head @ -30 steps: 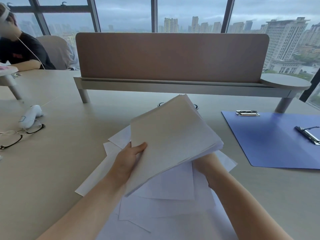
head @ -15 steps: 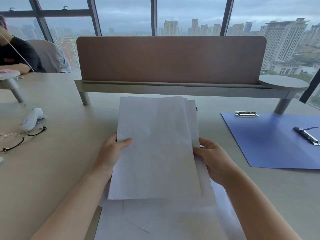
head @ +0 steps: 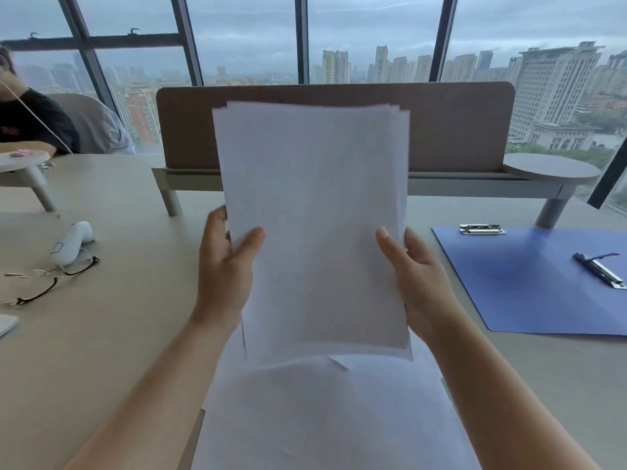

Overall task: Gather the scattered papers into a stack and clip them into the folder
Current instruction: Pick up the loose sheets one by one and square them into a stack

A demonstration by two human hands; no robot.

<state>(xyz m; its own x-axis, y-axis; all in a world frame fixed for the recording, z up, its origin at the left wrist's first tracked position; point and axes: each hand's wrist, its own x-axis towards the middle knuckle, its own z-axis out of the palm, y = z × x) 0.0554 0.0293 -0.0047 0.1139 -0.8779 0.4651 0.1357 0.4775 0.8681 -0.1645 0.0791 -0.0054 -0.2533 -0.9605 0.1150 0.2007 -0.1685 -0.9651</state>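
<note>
I hold a stack of white papers point(head: 315, 215) upright above the table, its top edges slightly uneven. My left hand point(head: 225, 269) grips its left edge, thumb on the front. My right hand point(head: 417, 279) grips its right edge the same way. More white sheets point(head: 332, 418) lie flat on the table below the stack, between my forearms. The blue folder point(head: 529, 286) lies open on the table to the right, with one metal clip point(head: 599, 269) on its right part and another clip point(head: 481, 229) at its far left corner.
A brown desk divider point(head: 458, 130) on a raised shelf stands behind the papers. Glasses point(head: 51, 283) and a white device point(head: 71, 242) lie at the left. Another person point(head: 30, 123) sits at the far left. Windows fill the background.
The stack has risen from a low tilt to upright in front of me. Both hands shifted to grip its side edges lower down.
</note>
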